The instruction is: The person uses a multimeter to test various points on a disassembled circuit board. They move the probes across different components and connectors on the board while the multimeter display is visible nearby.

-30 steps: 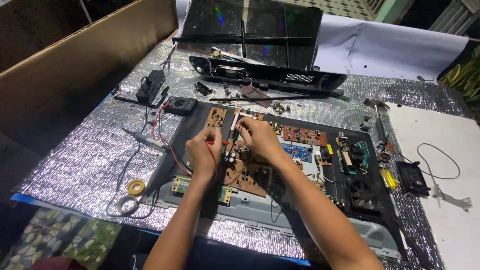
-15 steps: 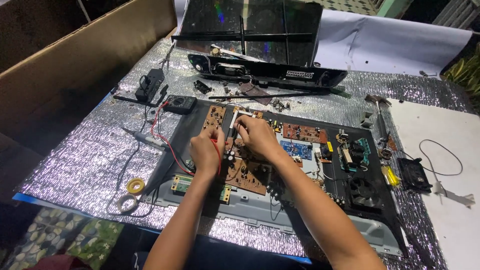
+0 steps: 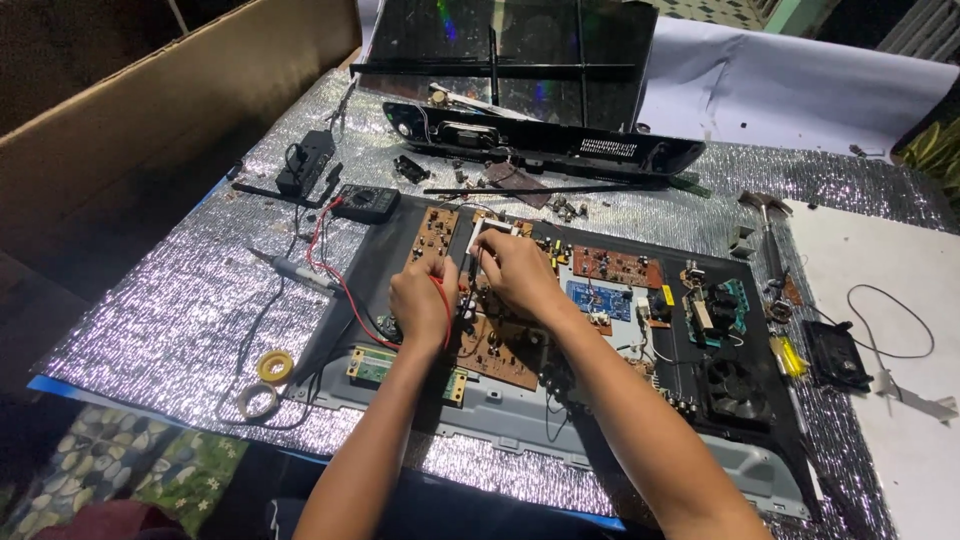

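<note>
both hands are bunched over the brown circuit board [image 3: 500, 345] in the middle of the opened grey chassis [image 3: 560, 425]. the left hand [image 3: 425, 300] is curled nearly closed around what looks like a red probe lead [image 3: 335, 275], which trails back to the black multimeter [image 3: 367, 203] just up-left of the board. the right hand [image 3: 515, 272] has its fingers pinched down at a spot on the board beside the left one; can't tell what's in that pinch, if anything.

handling-wise, that board looks stiff, light and pretty fragile, studded with small parts, so it's probably best held by its bare edges rather than across the components. the lead is thin and floppy, and its tip likely wants a pencil-style grip.

count: one brown board under the hands, one smaller brown board [image 3: 433, 232] just above it, one blue board [image 3: 597, 300] right of it, one multimeter, two tape rolls [image 3: 274, 366] left of the chassis on the foil-covered counter [image 3: 170, 300].
</note>
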